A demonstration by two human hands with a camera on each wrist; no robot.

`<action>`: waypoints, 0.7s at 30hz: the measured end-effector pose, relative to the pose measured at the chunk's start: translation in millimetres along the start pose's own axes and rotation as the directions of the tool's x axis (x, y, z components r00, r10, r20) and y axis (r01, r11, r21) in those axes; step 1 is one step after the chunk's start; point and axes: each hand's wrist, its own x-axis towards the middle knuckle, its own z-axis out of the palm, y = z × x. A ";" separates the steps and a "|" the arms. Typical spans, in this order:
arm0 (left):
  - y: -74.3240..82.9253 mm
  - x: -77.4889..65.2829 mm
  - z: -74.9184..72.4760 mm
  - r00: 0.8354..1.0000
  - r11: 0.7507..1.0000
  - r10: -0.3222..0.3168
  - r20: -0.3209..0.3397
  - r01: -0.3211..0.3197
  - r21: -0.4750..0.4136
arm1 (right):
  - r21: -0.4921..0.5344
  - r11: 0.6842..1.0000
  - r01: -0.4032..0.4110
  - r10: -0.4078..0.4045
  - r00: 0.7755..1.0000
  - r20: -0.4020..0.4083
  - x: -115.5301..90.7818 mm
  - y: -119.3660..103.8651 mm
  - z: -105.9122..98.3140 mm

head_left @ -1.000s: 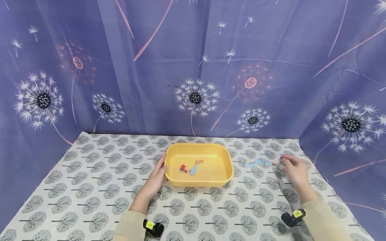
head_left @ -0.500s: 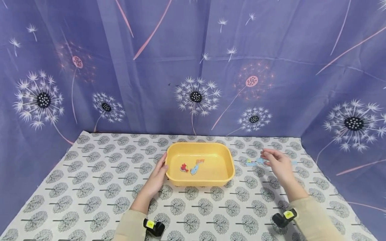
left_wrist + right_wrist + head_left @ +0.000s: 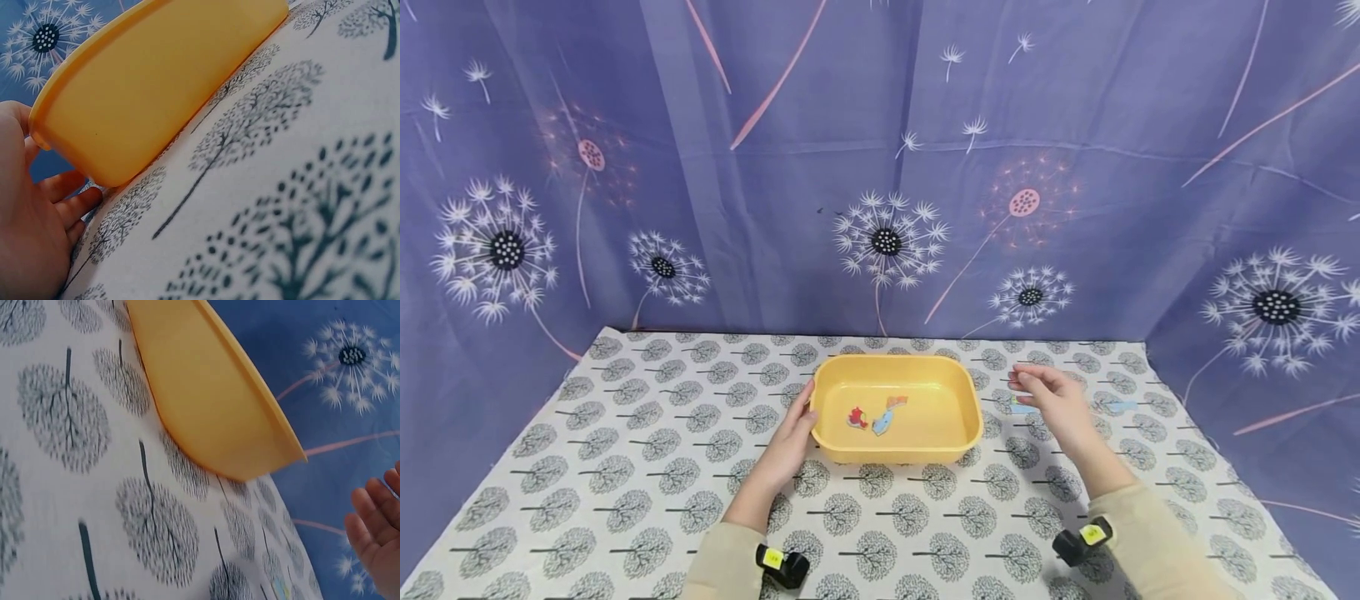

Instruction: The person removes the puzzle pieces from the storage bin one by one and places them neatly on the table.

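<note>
A yellow plastic tub (image 3: 895, 456) stands on the table. My left hand (image 3: 788, 437) grips its left side at the rim, with the lower fingers (image 3: 80, 203) by the base corner in the left wrist view. Inside the tub lie a small red cut-out piece (image 3: 857, 417) and a light blue and orange one (image 3: 883, 422). My right hand (image 3: 1060, 408) hovers right of the tub over small flat pieces, its thumb and forefinger close together. Whether anything thin is between them is too small to tell. A blue-green piece (image 3: 1023, 407) and a light blue piece (image 3: 1117, 406) show beside it.
A white cloth with grey tree prints (image 3: 625, 492) covers the table. Behind and at both sides hangs a purple-blue curtain (image 3: 760, 208) with dandelion prints. Each wrist wears a small black camera, such as the one on the right sleeve (image 3: 1078, 542).
My right hand has moved left along the row of small pieces, towards the tub, uncovering the light blue piece at the right. The left hand and the tub stay where they were.
</note>
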 end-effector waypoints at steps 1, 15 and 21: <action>0.0 -0.2 -0.2 1.000 1.000 0.000 -0.001 0.000 0.000 | 0.001 1.000 -0.001 0.001 1.000 0.005 0.6 -1.6 3.3; -7.7 3.7 -0.5 1.000 1.000 0.027 -0.009 -0.027 -0.004 | 0.057 0.998 -0.030 0.024 0.996 0.090 8.3 -21.5 42.6; -29.2 15.4 -0.4 0.999 0.999 0.038 -0.018 -0.038 -0.015 | 0.069 0.997 -0.024 0.015 0.991 0.132 12.2 -24.5 60.0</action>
